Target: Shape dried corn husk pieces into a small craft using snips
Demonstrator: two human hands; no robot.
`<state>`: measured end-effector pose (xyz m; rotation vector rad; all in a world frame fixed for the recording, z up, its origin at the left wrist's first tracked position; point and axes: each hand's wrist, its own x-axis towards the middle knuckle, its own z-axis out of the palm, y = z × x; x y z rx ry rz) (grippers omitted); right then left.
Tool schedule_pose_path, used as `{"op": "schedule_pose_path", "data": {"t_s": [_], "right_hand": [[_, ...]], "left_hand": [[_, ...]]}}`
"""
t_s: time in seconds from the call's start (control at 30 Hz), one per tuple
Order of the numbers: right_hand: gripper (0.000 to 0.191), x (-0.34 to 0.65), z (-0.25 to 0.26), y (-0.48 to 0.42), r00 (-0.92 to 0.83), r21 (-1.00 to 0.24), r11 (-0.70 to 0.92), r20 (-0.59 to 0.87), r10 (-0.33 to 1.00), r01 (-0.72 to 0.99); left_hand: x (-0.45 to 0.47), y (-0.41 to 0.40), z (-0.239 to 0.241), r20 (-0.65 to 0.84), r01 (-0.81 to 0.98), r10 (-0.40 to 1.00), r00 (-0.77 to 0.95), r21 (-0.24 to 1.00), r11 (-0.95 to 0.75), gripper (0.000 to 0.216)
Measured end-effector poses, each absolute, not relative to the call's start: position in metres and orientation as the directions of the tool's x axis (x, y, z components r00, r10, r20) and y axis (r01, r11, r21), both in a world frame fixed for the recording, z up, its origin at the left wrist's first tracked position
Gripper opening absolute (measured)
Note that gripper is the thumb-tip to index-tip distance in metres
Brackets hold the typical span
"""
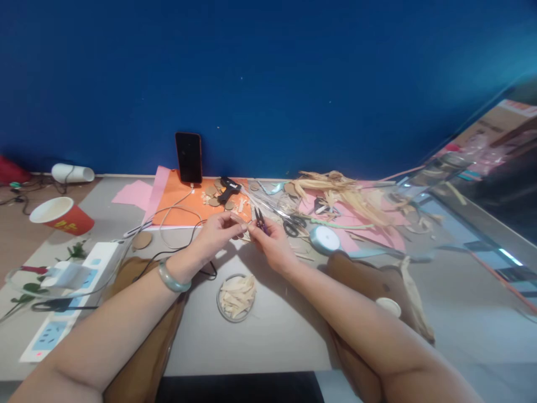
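My left hand (218,234), with a pale green bangle (173,276) at the wrist, is closed in a pinch at a thin pale strip (247,222) between the hands. Beside it my right hand (273,243) is wrapped round a small dark tool with two pointed tips (259,216); its exact kind is hard to tell. The tips point up and away from me, slightly apart. Below the hands stands a round dish (218,307) holding pale, dry husk-like pieces (237,295). A pair of black-handled scissors (293,225) lies just right of my right hand.
A black glue gun (230,190) and wooden discs (213,202) lie on orange paper (173,208) near a propped phone (189,158). Dry husks (331,184) and a ribbon roll (325,239) lie right. Cables, a power strip (103,258) and a red cup (78,219) stand left.
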<state>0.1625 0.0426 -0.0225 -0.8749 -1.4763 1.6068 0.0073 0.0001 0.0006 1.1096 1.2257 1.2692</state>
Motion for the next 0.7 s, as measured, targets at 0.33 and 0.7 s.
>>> {"op": "schedule_pose_path", "data": {"t_s": [0.33,0.7], "right_hand": [[0.055,0.16,-0.021,0.04,-0.44,-0.993,-0.114,-0.086,0.894,-0.038],[0.052,0.162,-0.022,0.034,-0.517,-0.999,0.005,-0.021,0.856,0.05]], "left_hand": [[0.008,-0.003,0.014,-0.095,-0.194,0.974,-0.205,0.98,0.055,0.018],[0.01,-0.003,0.01,-0.059,-0.18,0.979,-0.193,0.983,0.024,0.016]]}}
